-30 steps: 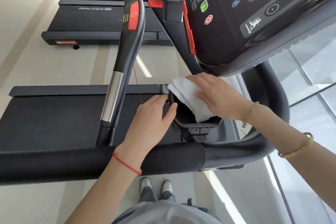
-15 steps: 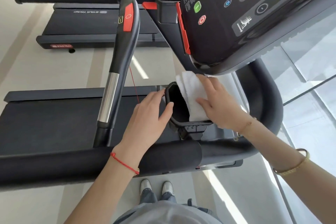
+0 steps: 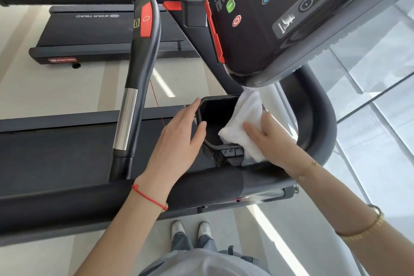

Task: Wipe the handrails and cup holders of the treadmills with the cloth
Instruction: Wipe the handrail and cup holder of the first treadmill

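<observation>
The right hand (image 3: 272, 139) is pressing the white cloth (image 3: 244, 125) with flat, straight fingers against the right rim of the cup holder (image 3: 215, 114), centre frame. The left hand (image 3: 179, 139), relaxed, is steadying its left wall. The cloth could be slipping loose, since nothing is pinching it. The holder's floor is lost in shadow.

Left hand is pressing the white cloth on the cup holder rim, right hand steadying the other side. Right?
Swapped. The head view shows the right hand pressing the white cloth on the cup holder rim, and the left hand steadying the other side.
</observation>
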Demonstrator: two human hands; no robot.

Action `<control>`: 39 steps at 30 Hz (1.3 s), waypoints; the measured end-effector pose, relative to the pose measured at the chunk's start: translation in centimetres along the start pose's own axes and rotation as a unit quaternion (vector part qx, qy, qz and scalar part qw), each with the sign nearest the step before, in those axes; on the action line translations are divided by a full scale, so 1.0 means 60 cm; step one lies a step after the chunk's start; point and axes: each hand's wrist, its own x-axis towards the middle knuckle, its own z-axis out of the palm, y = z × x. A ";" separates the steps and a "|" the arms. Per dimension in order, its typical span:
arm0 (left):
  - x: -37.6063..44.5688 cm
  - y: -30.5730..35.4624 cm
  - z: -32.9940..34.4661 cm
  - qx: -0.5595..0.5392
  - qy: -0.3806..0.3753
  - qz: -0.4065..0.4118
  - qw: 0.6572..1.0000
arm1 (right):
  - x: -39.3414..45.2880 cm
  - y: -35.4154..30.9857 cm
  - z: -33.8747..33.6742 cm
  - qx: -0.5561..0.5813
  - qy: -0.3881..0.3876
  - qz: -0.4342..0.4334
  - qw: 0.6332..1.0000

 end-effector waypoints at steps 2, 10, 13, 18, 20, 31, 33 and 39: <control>0.001 0.001 0.000 0.003 0.002 0.000 1.000 | 0.026 -0.013 -0.004 -0.020 -0.009 -0.010 1.000; 0.000 0.002 0.002 -0.011 -0.001 -0.010 1.000 | 0.010 -0.008 -0.009 -0.010 -0.014 -0.028 0.999; 0.001 0.002 0.003 -0.013 -0.002 -0.019 1.000 | 0.010 -0.008 -0.005 -0.058 -0.019 -0.048 0.997; 0.000 0.007 0.000 -0.015 -0.006 -0.038 0.999 | 0.088 -0.034 -0.001 -0.261 0.017 -0.222 0.939; 0.000 0.006 0.000 -0.014 0.000 -0.046 0.999 | 0.119 -0.047 0.005 -0.327 -0.007 -0.317 0.890; -0.002 0.001 0.000 -0.014 0.004 -0.049 0.999 | 0.100 -0.022 -0.020 -0.303 -0.007 -0.332 0.893; -0.002 0.002 0.001 -0.011 0.007 -0.048 0.999 | 0.113 -0.037 -0.013 -0.332 -0.013 -0.352 0.875; 0.000 0.001 0.002 -0.009 0.015 -0.040 0.999 | 0.120 -0.045 0.000 -0.338 0.006 -0.341 0.877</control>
